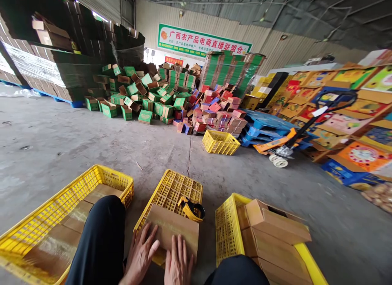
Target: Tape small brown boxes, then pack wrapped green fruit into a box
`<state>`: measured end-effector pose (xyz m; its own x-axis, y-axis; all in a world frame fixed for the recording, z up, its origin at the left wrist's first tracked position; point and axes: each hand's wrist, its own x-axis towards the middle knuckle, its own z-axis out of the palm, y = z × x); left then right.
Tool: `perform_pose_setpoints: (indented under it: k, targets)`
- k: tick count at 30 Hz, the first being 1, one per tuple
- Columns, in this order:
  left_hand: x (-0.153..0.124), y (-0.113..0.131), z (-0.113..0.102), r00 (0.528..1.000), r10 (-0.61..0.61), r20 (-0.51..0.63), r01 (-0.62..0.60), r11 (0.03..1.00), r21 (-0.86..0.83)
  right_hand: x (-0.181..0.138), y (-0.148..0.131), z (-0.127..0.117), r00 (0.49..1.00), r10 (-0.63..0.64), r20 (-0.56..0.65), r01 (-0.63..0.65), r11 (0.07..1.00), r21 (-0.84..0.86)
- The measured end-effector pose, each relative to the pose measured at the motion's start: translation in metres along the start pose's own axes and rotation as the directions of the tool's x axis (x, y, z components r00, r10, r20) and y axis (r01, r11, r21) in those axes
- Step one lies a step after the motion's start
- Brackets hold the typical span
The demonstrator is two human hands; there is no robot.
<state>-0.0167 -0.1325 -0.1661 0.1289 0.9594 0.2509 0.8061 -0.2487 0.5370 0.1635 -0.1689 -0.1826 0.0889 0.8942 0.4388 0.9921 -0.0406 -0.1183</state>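
Note:
A brown cardboard box (174, 223) lies on an upturned yellow crate (174, 186) between my knees. My left hand (141, 248) rests at the box's left end, fingers spread over its near edge. Flat on the near side of the top, my right hand (178, 258) has its fingers stretched out side by side. Just beyond the box, a yellow and black tape dispenser (192, 209) sits on the crate. Neither hand is wrapped around anything.
A yellow crate (116, 179) with taped boxes stands at left. At right, another yellow crate (225, 223) holds boxes, the top one (272, 223) partly open. Farther off are an empty yellow crate (221, 143), a pallet jack (288, 142), blue pallets (266, 121) and heaped green cartons (147, 95).

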Motion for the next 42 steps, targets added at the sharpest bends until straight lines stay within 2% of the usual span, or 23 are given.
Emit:
perform_pose_setpoints:
  k: [4,7,9,12,17,22,26,35,42]
  targets:
    - [-0.001,-0.001,-0.003,0.995,-0.078,-0.065,0.081,0.996,0.035,-0.001,0.014,-0.014,0.995,0.097,-0.017,-0.097,0.995,-0.037]
    - [-0.001,0.000,-0.008,0.987,-0.114,-0.110,0.118,0.992,0.033,-0.001,0.007,-0.026,0.993,0.121,0.004,-0.121,0.993,-0.014]
    - [0.000,0.004,-0.010,0.988,-0.090,-0.124,0.096,0.994,0.045,-0.001,-0.004,-0.032,0.994,0.109,0.031,-0.109,0.994,-0.006]
    - [0.000,0.013,-0.011,0.991,-0.020,-0.132,0.032,0.995,0.090,0.000,-0.020,-0.036,0.996,0.070,0.052,-0.071,0.997,0.018]
    - [0.005,0.027,-0.014,0.987,0.149,-0.057,-0.144,0.986,0.079,0.007,-0.041,-0.034,0.996,-0.043,0.076,0.035,0.993,0.109]
    - [0.030,0.025,-0.028,0.987,0.139,-0.085,-0.142,0.990,-0.026,0.031,-0.051,-0.034,0.981,-0.168,0.096,0.146,0.967,0.209]
    - [0.044,0.019,-0.032,0.985,0.159,-0.069,-0.162,0.986,-0.044,0.050,-0.056,-0.041,0.971,-0.214,0.110,0.182,0.952,0.244]
    - [0.037,0.005,-0.021,0.988,0.142,-0.063,-0.139,0.989,0.044,0.060,-0.063,-0.054,0.976,-0.072,0.206,0.040,0.987,0.156]
    - [0.032,0.003,-0.020,0.990,0.116,-0.079,-0.108,0.990,0.094,0.053,-0.023,-0.073,0.981,0.091,0.174,-0.105,0.992,0.070]
